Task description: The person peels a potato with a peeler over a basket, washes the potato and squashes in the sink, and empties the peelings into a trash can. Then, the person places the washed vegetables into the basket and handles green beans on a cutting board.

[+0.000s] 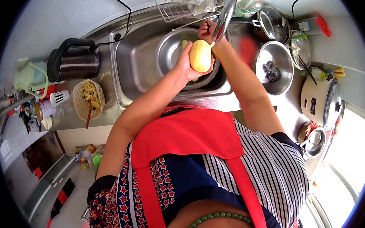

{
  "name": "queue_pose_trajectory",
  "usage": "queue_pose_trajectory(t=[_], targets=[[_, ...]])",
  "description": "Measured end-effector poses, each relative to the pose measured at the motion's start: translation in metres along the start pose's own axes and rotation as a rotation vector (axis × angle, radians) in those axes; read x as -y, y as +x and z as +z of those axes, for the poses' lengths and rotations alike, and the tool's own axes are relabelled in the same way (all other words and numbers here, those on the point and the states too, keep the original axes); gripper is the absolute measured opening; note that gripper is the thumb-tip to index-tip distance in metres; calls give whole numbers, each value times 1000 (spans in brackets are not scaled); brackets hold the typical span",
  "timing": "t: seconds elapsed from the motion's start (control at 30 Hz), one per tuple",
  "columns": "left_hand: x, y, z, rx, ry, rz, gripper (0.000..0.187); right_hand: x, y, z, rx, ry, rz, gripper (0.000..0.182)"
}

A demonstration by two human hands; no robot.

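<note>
A peeled yellow potato (200, 56) rests in my left hand (184, 64), whose fingers and thumb wrap round its sides. It is held over a steel basin (165, 53) standing in the sink (135, 63). Pale pieces lie in the basin, partly covered by the hand and potato. Just behind the potato, the faucet (226, 16) comes down, with a thin pale stream at its mouth. My right hand (204, 30) is beside the faucet, its fingers loosely bent and partly apart. Nothing shows in them, though the faucet hides part of this hand.
A strainer basket (78, 104) of peelings and a dark electric kettle (78, 65) stand left of the sink. To the right are a steel bowl (285, 83) with scouring pads, a lidded pot (264, 25) and a rice cooker (316, 100). A wire rack (168, 10) stands behind.
</note>
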State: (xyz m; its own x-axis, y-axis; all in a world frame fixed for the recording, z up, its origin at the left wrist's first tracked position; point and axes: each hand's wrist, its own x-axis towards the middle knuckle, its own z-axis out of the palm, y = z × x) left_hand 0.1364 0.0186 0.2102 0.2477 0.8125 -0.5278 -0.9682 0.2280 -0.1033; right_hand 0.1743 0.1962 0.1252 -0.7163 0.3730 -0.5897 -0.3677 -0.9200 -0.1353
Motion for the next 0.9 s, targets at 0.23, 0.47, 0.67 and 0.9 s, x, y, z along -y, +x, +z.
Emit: queue_pose_trajectory(t=[0.23, 0.47, 0.67, 0.9], targets=[[1, 13, 14, -253, 86, 118, 57, -32, -121, 26, -170, -1337, -616, 29], [18, 21, 36, -184, 331, 203, 49, -44, -133, 31, -15, -1880, -920, 42], [17, 23, 30, -175, 306, 229, 40, -30, -118, 30, -134, -1593, -670, 33], [-15, 34, 7, -70, 427, 321, 35, -68, -120, 20, -31, -1854, -1270, 39]])
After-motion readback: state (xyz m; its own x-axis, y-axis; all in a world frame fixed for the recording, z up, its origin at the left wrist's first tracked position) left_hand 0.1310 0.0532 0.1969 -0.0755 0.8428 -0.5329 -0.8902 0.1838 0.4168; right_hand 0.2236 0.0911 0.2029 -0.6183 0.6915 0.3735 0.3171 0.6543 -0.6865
